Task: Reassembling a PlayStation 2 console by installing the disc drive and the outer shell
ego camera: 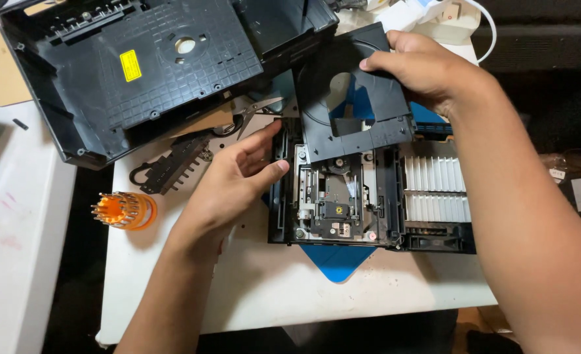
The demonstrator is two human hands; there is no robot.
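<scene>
the right hand grasps the flat black plastic disc tray, tilted up over the opened black drive unit on the white table. the left hand, fingers loose, rests against the unit's left edge. an orange bit holder stands nearby.

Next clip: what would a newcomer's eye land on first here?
At centre, the opened black electronic device with its bare drive mechanism; above it the right hand lifts a flat black plastic cover plate, while the left hand touches the device's left edge. At left stands an orange round screwdriver-bit holder.
</scene>
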